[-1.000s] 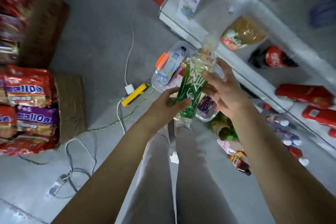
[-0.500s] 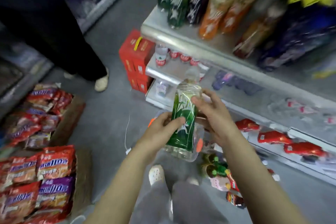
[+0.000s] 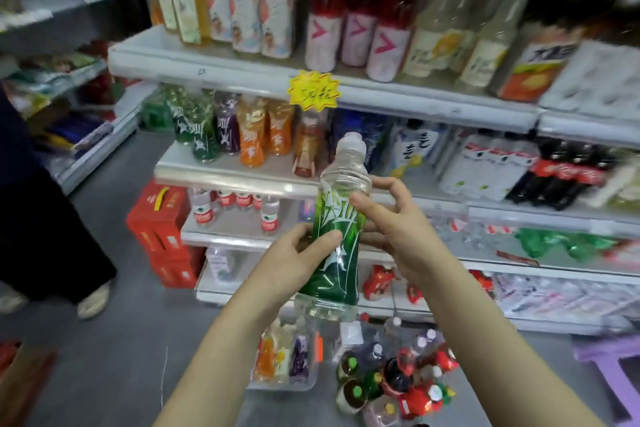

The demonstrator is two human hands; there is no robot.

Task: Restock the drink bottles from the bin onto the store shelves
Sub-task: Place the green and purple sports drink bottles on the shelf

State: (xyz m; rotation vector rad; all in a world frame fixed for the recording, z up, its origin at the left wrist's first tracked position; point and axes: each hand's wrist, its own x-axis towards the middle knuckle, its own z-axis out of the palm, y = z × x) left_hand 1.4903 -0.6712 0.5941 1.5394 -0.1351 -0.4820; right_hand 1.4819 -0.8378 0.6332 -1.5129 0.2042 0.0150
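Matching green-labelled bottles point(image 3: 199, 139) stand far left on the grey metal shelf point(image 3: 214, 172): probable slot. My left hand point(image 3: 294, 253) grips the clear plastic green-sleeved drink bottle point(image 3: 336, 274) low, upright, mid-air. My right hand point(image 3: 405, 232) pinches its shoulder. Step: carrying. Next: reach up-left.

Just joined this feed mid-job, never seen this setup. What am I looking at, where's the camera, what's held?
No machine here: a person works with bare hands, and the picture comes from a camera on their head, looking forward and down. The left hand and right hand both grip a green-labelled bottle, roughly upright before the shelves. Similar green bottles stand on a shelf at upper left. On the floor sit a clear bin holding a few drinks and, beside it, loose bottles. Another person's leg shows at far left.
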